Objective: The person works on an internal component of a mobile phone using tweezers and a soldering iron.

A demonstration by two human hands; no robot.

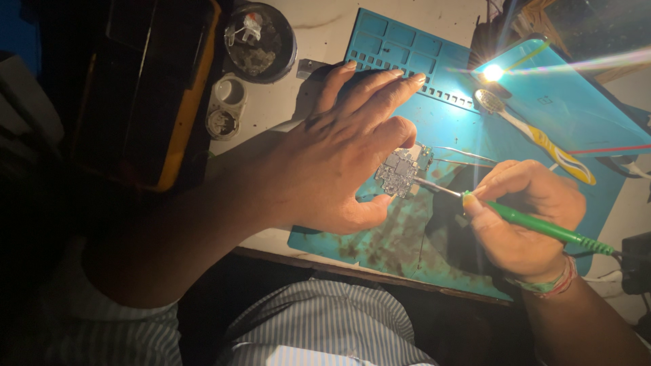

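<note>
A small silvery circuit board (401, 169) lies on a teal work mat (434, 81). My left hand (339, 146) rests over the mat with fingers spread, its thumb and forefinger touching the board's left edge. My right hand (525, 220) grips a green-handled soldering iron (536, 224) like a pen, and the metal tip touches the board's right side. Thin metal tweezers (461, 154) lie just beyond the board, partly behind my right fingers.
A toothbrush (536, 135) with a white, yellow and blue handle lies on the mat at the right, next to a blue phone back cover (569, 102) catching bright glare. A round dark dish (261, 41), two small white pots (226, 105) and a yellow-edged black device (152, 88) stand at the left.
</note>
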